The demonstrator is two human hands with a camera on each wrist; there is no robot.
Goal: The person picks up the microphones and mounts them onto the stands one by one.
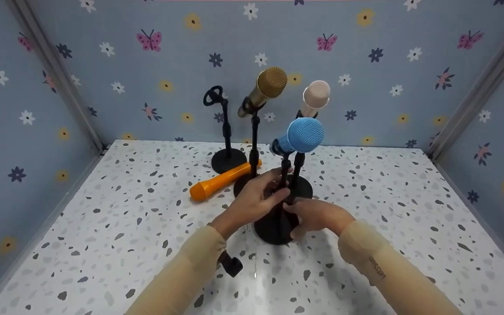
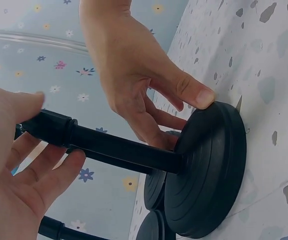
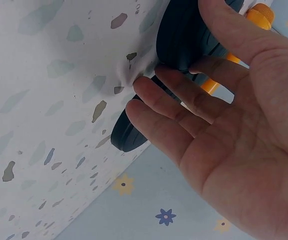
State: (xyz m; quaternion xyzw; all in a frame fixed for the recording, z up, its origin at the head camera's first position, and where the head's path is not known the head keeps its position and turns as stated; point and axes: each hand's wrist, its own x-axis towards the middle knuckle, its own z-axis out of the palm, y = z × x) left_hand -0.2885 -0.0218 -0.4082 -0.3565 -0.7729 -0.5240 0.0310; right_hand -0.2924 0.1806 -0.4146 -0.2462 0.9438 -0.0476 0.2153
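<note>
A blue microphone [image 1: 305, 134] sits tilted in the clip of a black microphone stand [image 1: 271, 234], the nearest of the group. My left hand [image 1: 252, 199] holds this stand's pole below the clip, thumb on one side and fingers on the other, as the left wrist view shows. Down at the round base, my right hand [image 1: 320, 215] grips the right edge; its thumb [image 2: 202, 97] presses on the rim and its fingers reach the base's other side. Close behind stand a gold microphone [image 1: 271, 83] and a pale pink microphone [image 1: 316, 94], each on a black stand.
An orange microphone [image 1: 219, 181] lies on the speckled white table [image 1: 138, 245], left of the stands. Behind it is a black stand [image 1: 227, 131] with a bare clip. A small black piece [image 1: 233, 265] lies by the left wrist. Flowered panels [image 1: 169, 52] enclose the back and sides.
</note>
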